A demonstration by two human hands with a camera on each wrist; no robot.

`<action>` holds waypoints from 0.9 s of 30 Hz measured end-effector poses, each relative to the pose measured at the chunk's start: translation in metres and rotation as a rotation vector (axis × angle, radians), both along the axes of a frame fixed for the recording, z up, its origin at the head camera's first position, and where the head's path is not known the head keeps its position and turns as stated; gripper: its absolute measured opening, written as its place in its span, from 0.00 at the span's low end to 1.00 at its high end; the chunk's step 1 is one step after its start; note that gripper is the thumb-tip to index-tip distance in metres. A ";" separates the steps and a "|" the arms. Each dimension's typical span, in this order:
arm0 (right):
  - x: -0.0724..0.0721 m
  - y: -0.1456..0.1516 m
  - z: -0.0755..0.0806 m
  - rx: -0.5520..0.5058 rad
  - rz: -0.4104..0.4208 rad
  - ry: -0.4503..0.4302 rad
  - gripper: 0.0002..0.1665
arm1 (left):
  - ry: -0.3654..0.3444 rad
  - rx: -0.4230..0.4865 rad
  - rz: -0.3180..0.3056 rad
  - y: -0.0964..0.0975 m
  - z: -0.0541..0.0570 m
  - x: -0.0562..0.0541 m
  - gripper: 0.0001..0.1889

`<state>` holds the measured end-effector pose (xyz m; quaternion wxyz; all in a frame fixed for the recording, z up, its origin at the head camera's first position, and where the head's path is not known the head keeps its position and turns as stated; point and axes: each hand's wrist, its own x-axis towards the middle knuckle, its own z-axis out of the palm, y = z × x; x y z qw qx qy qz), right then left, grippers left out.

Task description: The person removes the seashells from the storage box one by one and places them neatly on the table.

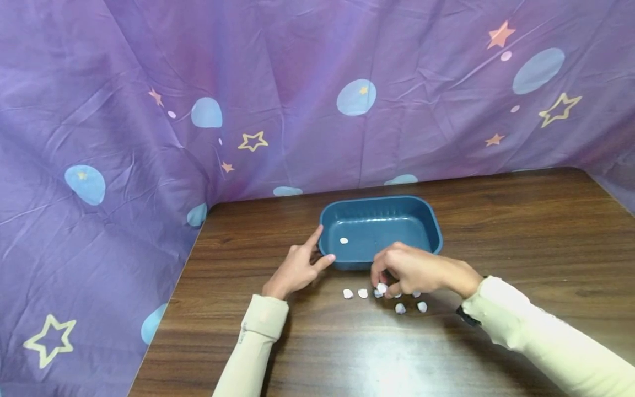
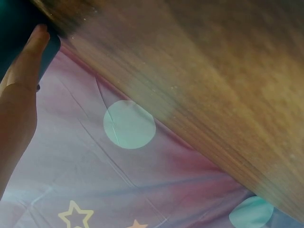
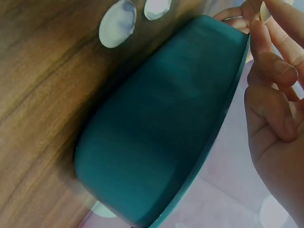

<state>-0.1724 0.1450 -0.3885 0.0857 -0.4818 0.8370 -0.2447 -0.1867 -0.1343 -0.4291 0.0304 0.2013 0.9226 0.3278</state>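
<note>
A blue plastic basin (image 1: 379, 264) stands on the wooden table, with one small white seashell (image 1: 344, 240) lying inside at its left. My left hand (image 1: 297, 267) is spread at the basin's near left corner, thumb on the near rim and index finger along the left side. In front of the basin, my right hand (image 1: 409, 270) pinches a white seashell (image 3: 264, 13) between thumb and finger. Several more seashells lie on the table below and around it, such as a pale seashell (image 1: 348, 294) and a greyish seashell (image 1: 400, 309); the right hand partly hides some.
The brown wooden table (image 1: 297, 358) runs back to a purple curtain (image 1: 288, 82) printed with stars and blue spots. This curtain also hangs along the left side. Light glares off the table's near middle.
</note>
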 end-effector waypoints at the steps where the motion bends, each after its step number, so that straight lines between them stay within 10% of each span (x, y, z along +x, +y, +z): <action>1: 0.000 0.000 -0.001 0.001 0.003 0.000 0.13 | 0.000 0.001 0.000 0.000 0.000 0.000 0.42; 27: 0.011 -0.011 -0.022 0.135 0.031 -0.015 0.15 | 0.012 -0.008 0.007 0.000 -0.001 -0.001 0.42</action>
